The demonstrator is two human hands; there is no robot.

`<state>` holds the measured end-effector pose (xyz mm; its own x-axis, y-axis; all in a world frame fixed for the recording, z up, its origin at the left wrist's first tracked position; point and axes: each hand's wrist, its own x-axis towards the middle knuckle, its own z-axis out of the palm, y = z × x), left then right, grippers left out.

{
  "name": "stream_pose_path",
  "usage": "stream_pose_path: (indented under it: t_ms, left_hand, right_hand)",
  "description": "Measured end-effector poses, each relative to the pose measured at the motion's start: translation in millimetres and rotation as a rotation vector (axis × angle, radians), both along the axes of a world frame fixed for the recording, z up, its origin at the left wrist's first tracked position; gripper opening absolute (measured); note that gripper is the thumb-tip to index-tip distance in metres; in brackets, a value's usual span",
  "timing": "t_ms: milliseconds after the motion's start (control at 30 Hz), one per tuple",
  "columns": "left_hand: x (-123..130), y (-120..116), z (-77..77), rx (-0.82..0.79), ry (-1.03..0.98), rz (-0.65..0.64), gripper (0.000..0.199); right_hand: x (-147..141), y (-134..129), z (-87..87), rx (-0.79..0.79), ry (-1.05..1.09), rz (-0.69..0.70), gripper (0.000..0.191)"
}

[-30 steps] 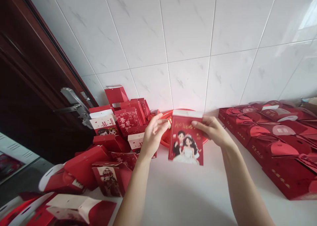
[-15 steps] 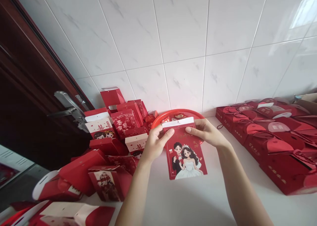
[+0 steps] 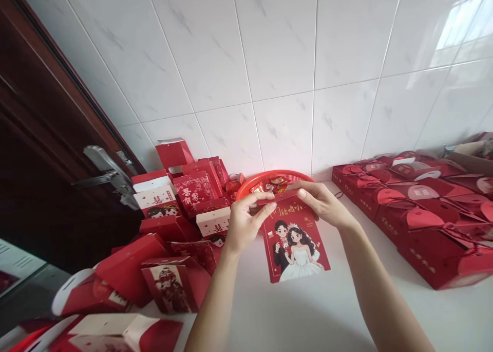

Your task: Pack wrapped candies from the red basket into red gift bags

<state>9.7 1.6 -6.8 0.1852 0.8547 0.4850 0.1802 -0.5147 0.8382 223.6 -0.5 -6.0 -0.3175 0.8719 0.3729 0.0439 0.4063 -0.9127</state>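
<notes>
Between my hands is a red gift box with a cartoon bride and groom printed on its front and gold lettering near the top. My left hand grips its upper left edge, thumb on the front. At the upper right edge, my right hand holds it the same way, thumb near the top fold. The top flap lies folded down at the upper edge. Just behind it, a round red plastic basket holds small wrapped sweets, partly hidden by the box and my hands.
To the left crowd several red and cream boxes, some leaning or tilted. Rows of red boxes tied with cords line the right of the white table. A tiled wall stands behind; a dark door with a metal handle is at left.
The white inner side of the top flap showed before; now the flap is folded over and its red side shows. The box has shifted slightly right and the view has turned a little.
</notes>
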Motion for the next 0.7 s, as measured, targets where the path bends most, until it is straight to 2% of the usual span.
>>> stream_pose_path:
  t_ms: [133, 267, 367, 533, 633, 700]
  left_hand:
    - [0, 3, -3.0, -0.011, 0.031, -0.026, 0.026]
    - [2, 3, -3.1, -0.078, 0.096, -0.117, 0.03]
    - [5, 2, -3.8, -0.011, 0.126, -0.139, 0.029]
    - [16, -2, -12.5, 0.038, 0.1, -0.154, 0.04]
    - [29, -10, -18.7, -0.004, 0.067, -0.21, 0.049]
    - [42, -17, -23.1, -0.061, 0.019, -0.283, 0.057]
  right_hand:
    - [-2, -4, -5.8, -0.066, -0.038, -0.092, 0.052]
    - [3, -8, -15.8, -0.172, -0.016, -0.079, 0.052]
    - [6, -14, -21.9, -0.221, 0.028, -0.094, 0.052]
    - [12, -30, -34.5, -0.263, 0.124, -0.085, 0.051]
    - [24, -49, -38.4, -0.24, 0.161, -0.129, 0.049]
    - [40, -69, -34.4, -0.154, 0.137, -0.24, 0.047]
